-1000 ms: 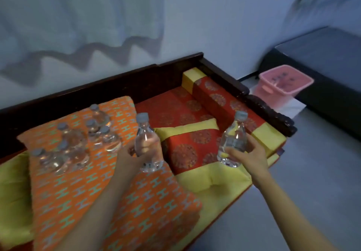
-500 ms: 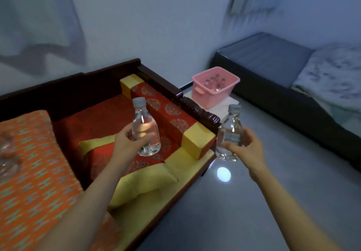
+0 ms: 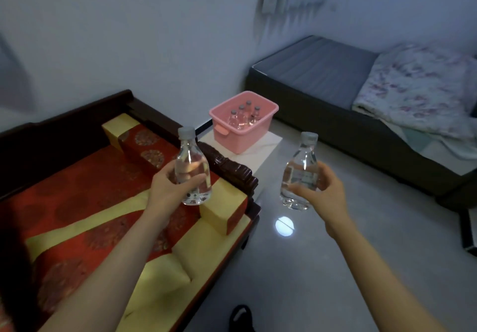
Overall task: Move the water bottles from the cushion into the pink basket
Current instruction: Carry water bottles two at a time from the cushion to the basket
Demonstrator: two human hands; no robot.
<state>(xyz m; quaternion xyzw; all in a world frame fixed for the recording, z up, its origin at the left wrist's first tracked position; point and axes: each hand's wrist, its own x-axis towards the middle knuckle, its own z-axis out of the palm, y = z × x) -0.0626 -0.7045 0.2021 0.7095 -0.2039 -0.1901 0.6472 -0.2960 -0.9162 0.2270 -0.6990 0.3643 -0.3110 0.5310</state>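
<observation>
My left hand (image 3: 169, 189) grips a clear water bottle (image 3: 192, 169) with a grey cap, held upright over the red and yellow sofa seat. My right hand (image 3: 326, 194) grips a second clear bottle (image 3: 300, 174), upright above the grey floor. Beyond both bottles the pink basket (image 3: 245, 131) stands on a white slab past the sofa's dark wooden armrest. Several capped bottles (image 3: 242, 117) stand inside it. The orange cushion is out of view.
The carved dark armrest (image 3: 229, 170) and a red and yellow bolster (image 3: 222, 210) lie between my left hand and the basket. A dark bed (image 3: 322, 73) with a flowered blanket (image 3: 423, 88) fills the right. Grey floor (image 3: 296, 267) runs between sofa and bed.
My view has swung right, away from the orange cushion and its bottles. Both hands have carried their bottles toward the pink basket, which is now closer and central.
</observation>
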